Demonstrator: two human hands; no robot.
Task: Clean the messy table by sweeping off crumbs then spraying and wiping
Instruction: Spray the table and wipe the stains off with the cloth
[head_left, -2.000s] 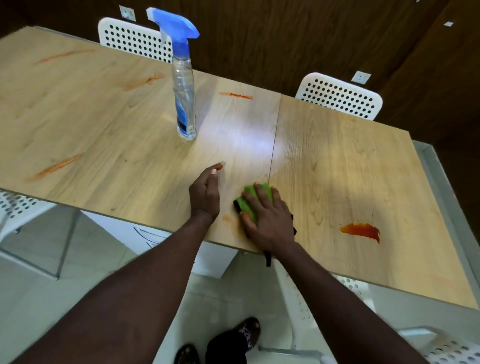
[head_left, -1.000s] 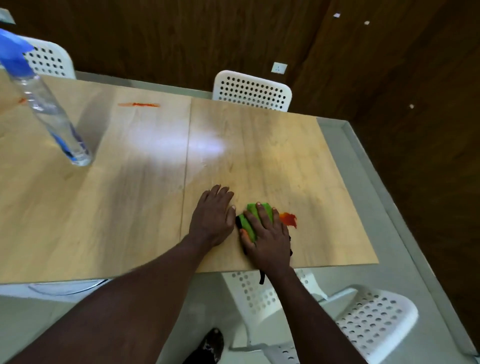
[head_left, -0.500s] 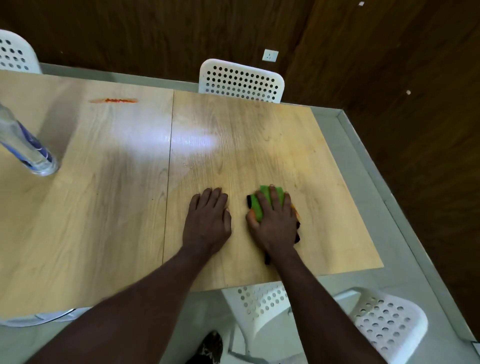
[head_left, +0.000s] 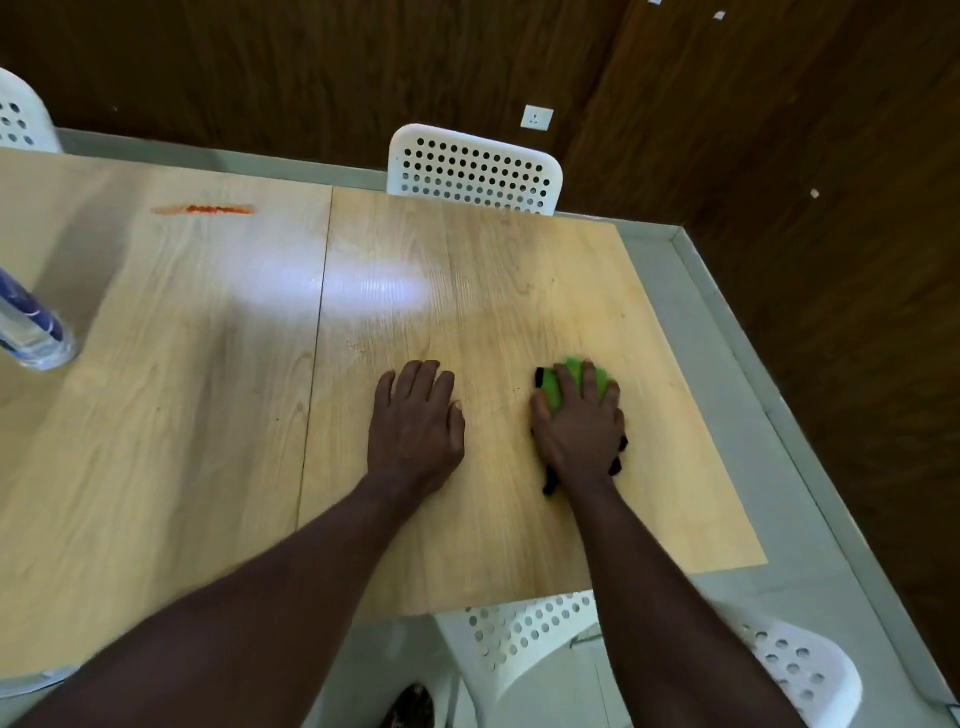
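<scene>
My right hand (head_left: 579, 426) presses a green cloth with black edges (head_left: 558, 392) flat on the light wooden table (head_left: 208, 415), near its right end. My left hand (head_left: 415, 421) lies flat on the table to the cloth's left, fingers spread, holding nothing. An orange-red smear (head_left: 205, 210) marks the far side of the table. The base of a clear spray bottle with a blue label (head_left: 28, 332) stands at the left edge of view. The red stain seen earlier by the cloth is not visible.
A white perforated chair (head_left: 475, 169) stands at the table's far side and another chair back (head_left: 18, 117) shows at far left. White chairs (head_left: 800, 670) sit below the near edge. Dark wood-panelled walls (head_left: 805, 234) close off the right and far sides.
My right hand slid the cloth rightward over the red stain, which no longer shows. My left hand followed along the table. The view shifted right, leaving the spray bottle at the left edge.
</scene>
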